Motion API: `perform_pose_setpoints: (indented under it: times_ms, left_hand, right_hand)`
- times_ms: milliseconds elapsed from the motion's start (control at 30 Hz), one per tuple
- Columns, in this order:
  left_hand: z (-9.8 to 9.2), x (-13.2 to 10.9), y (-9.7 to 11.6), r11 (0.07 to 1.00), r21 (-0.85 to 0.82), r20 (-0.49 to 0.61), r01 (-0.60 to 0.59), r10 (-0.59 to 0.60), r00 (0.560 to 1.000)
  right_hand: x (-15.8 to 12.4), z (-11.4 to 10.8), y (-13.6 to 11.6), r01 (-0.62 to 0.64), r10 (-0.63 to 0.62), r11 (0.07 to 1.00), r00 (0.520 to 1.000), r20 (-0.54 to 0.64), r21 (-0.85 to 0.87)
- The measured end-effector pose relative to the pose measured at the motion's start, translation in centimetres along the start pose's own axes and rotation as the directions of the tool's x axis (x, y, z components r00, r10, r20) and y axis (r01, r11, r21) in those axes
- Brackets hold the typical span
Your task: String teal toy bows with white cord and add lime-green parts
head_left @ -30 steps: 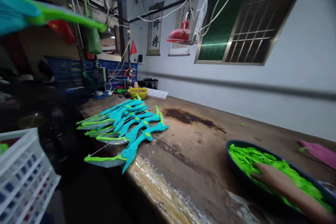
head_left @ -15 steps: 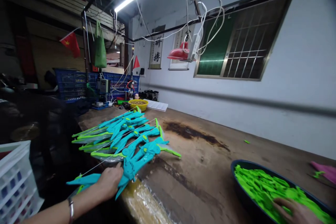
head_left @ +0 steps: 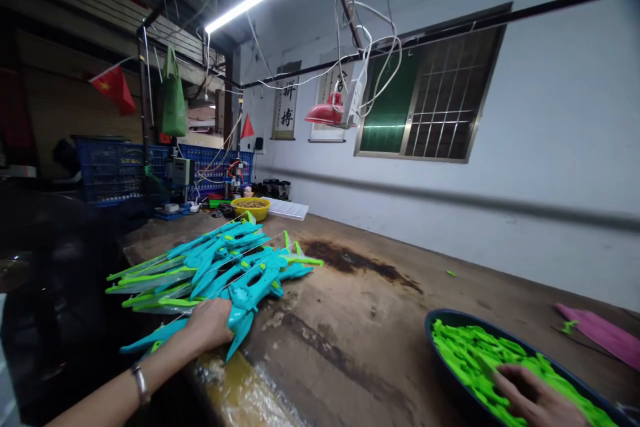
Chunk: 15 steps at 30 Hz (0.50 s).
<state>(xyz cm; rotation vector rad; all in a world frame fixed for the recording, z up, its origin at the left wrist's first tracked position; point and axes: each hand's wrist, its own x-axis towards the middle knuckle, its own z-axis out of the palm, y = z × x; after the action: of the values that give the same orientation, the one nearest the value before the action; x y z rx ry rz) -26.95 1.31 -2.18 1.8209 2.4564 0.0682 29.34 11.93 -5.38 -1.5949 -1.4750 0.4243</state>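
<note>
My left hand (head_left: 210, 323) is closed round the grip of a turquoise toy bow (head_left: 255, 287) with lime-green parts and holds it against the front of a pile. Several more toy bows (head_left: 210, 253) of the same kind lie overlapped behind it, with pale strings stretched across. At the lower right, my right hand (head_left: 533, 397) reaches into a dark basin (head_left: 433, 340) heaped with small bright green plastic pieces (head_left: 467, 340). Its thumb and fingers are pinched, and a green piece (head_left: 484, 367) shows at the fingertips, somewhat blurred.
A yellow bowl (head_left: 257, 212) of small parts and a white tray (head_left: 287, 209) stand at the table's far end. A pink cloth (head_left: 603, 333) lies right of the basin. Clear plastic wrap (head_left: 250, 393) covers the near edge. A red lamp (head_left: 325, 112) hangs overhead.
The view has swung right. My left hand has pushed the held bow up against the pile. My right hand stays in the basin, a green piece now showing at its fingertips.
</note>
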Motion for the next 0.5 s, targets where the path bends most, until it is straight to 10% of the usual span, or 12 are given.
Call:
perform_pose_setpoints:
  times_ms: [100, 233, 367, 500]
  left_hand:
    - [-1.9, -2.4, 0.3, 0.983, -0.183, -0.031, -0.029, 0.024, 0.999]
    - [-3.0, -5.6, 1.4, 0.867, -0.492, -0.030, -0.085, 0.080, 0.996]
    - [-3.3, -8.0, 2.8, 0.674, -0.732, -0.062, -0.103, 0.085, 0.994]
    - [-4.0, -9.6, 3.6, 0.474, -0.864, -0.104, -0.170, 0.162, 0.981]
  right_hand:
    - [-3.4, 2.6, -5.3, -0.143, 0.075, 0.946, 0.970, 0.231, 0.292]
    - [-10.1, 6.5, -13.7, -0.229, -0.118, 0.706, 0.895, 0.431, 0.670]
    - [-16.0, 8.9, -19.9, -0.406, -0.258, 0.530, 0.759, 0.598, 0.744]
    - [-19.4, 10.2, -23.0, -0.514, -0.299, 0.338, 0.735, 0.608, 0.788]
